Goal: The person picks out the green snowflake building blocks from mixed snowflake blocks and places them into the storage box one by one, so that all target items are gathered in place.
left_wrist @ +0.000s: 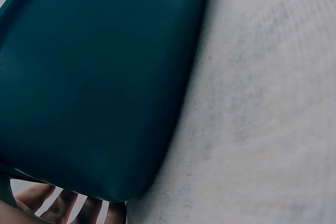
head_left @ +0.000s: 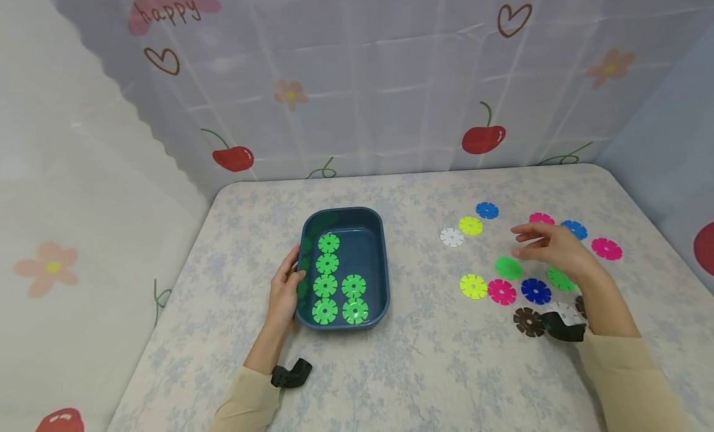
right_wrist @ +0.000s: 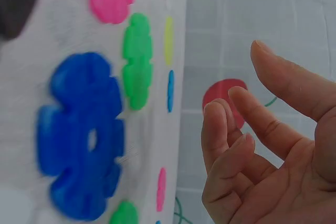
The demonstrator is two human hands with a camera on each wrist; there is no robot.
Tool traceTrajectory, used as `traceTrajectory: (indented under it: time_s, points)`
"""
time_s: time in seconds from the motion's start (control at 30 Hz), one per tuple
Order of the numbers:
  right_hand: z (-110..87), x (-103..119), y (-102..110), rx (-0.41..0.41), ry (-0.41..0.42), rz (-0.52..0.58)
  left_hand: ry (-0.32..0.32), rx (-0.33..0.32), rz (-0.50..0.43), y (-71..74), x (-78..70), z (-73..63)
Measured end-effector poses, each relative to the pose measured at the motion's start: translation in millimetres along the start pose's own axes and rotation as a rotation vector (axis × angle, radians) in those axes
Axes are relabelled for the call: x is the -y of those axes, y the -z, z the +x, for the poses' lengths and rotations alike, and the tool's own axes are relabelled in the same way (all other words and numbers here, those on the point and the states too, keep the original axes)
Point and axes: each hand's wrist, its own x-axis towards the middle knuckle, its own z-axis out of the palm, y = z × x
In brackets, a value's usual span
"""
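Note:
My left hand (head_left: 283,295) grips the left side of a dark teal plastic tray (head_left: 372,252), thumb over the rim and fingers along the outer wall. Flat green snowflake discs (head_left: 325,311) lie inside it, several in a left column and two more at the lower right. In the left wrist view the tray wall (left_wrist: 100,87) fills much of the picture, fingertips below it. My right hand (head_left: 552,249) hovers at the right, fingers loosely bent and nothing between them. Just below its fingertips in the head view lies a green disc (head_left: 509,268); another green disc (head_left: 560,279) is partly behind the wrist.
Around the right hand lie more discs: yellow (head_left: 473,287), pink (head_left: 502,292), dark blue (head_left: 536,291), brown (head_left: 528,322), white (head_left: 452,237) and light blue (head_left: 488,210). The patterned tabletop (head_left: 424,357) ends at a printed curtain (head_left: 379,110) behind.

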Motion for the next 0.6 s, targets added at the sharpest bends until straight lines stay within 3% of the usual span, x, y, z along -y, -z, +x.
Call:
traceTrajectory:
  time_s: [0.6]
  points:
    - [-1.2,-24.1,-12.6,0.022,0.011,-0.055,-0.004,0.002,0.0,0.1,-0.2,-0.1]
